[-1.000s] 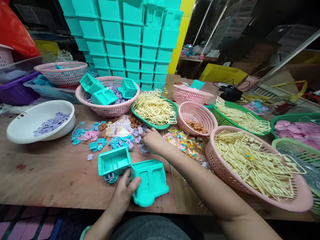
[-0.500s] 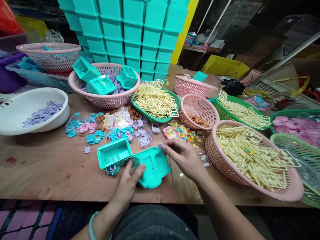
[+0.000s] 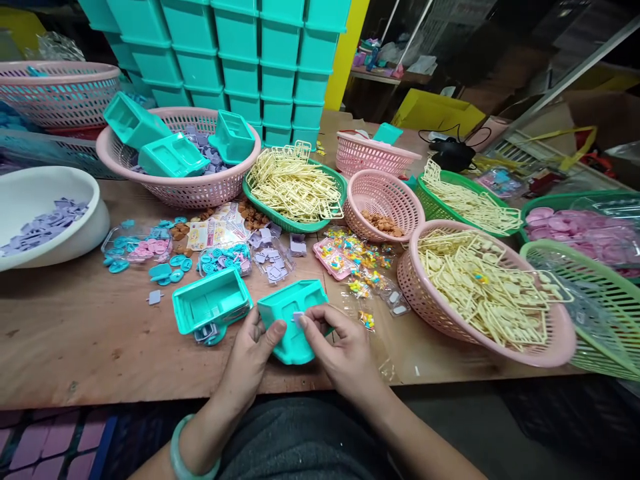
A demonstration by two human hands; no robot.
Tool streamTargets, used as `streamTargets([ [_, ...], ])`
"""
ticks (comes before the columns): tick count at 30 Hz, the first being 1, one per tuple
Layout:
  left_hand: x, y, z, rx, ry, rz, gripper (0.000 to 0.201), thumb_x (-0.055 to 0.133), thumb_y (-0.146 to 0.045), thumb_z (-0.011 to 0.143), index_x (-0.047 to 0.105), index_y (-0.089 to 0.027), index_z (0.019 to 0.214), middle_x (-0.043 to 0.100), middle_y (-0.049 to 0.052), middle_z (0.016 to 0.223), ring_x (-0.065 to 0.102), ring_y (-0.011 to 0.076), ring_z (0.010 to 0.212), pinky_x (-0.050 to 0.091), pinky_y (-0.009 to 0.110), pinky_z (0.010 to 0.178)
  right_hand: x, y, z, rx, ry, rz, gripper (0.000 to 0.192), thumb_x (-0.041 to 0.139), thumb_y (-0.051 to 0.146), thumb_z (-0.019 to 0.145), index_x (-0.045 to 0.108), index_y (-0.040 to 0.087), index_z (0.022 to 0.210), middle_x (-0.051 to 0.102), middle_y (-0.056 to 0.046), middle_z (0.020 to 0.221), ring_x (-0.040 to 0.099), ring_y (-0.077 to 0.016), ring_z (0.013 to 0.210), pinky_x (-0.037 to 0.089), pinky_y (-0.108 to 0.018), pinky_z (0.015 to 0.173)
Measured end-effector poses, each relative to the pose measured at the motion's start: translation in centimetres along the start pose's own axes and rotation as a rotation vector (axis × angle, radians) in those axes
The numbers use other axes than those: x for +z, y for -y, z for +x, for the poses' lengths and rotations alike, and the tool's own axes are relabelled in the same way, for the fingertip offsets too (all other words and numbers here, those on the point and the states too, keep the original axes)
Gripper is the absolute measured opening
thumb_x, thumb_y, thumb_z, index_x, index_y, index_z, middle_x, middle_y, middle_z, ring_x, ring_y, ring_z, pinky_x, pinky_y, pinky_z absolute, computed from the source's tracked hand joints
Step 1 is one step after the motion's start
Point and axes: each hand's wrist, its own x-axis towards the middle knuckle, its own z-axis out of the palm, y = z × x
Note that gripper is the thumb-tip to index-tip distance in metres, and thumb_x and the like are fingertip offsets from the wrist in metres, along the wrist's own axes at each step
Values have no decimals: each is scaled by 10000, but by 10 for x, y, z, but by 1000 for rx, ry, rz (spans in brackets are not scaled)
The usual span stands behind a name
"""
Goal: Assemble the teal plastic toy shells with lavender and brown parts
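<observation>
two hands meet at the near table edge, 6 o'clock. left hand (image 3: 250,357) grasps a teal toy shell (image 3: 293,320), thumb across its near face. right hand (image 3: 343,347) pinches a small lilac piece (image 3: 298,318) against the shell's upper face. the shell rests on the wooden table (image 3: 90,340). just beside it at 9 o'clock, a second teal shell (image 3: 210,308), open side up. beyond, toward 12 o'clock, bags of small lilac and blue parts (image 3: 225,257). at 2 o'clock, a pink basket of cream sprues (image 3: 487,287). farther, 11 o'clock, a pink basket of teal shells (image 3: 180,163); behind it stacked teal bins (image 3: 240,60).
</observation>
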Motion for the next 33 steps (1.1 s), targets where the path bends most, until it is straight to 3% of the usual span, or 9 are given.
streamTargets([
  [5,5,-5,-2,7,-42,52,636,858,-568,709,575,-179,1125,776,91,1060,735,225,920,581,263,714,-2,3,-3,-140,-39,-183,190,578,247,980,637,191,808,630,1,676,583,-134,627,453,-255,595],
  [8,7,-8,-3,4,-61,91,613,884,-559,670,584,-186,1052,777,61,960,730,191,817,589,264,714,-3,7,-7,-234,-62,-300,145,561,208,985,639,188,864,674,-15,707,616,-140,627,467,-259,594],
  [16,8,0,-4,31,-49,114,536,826,-553,748,578,-215,1081,774,99,1115,747,262,1003,608,353,847,7,8,-12,-278,-131,-384,161,523,184,993,660,175,909,686,-41,712,644,-169,636,488,-285,608],
  [22,6,-3,-1,19,0,95,589,852,-525,724,583,-196,1131,760,125,1151,715,291,1067,587,388,886,-13,11,-8,-145,-14,-253,166,569,231,988,685,201,872,734,-27,757,688,-166,682,497,-256,608],
  [29,6,-5,-2,5,41,139,577,844,-511,744,541,-202,1126,763,111,1110,721,266,1017,590,355,835,-20,16,-8,-193,48,-446,217,562,234,986,634,197,785,666,-10,662,603,-148,576,418,-266,555],
  [33,7,-2,-3,10,18,167,588,856,-517,720,531,-210,1102,771,94,1044,731,249,948,593,330,783,-11,12,-13,-245,-37,-433,176,531,198,990,633,193,846,670,-28,699,609,-161,621,437,-271,584],
])
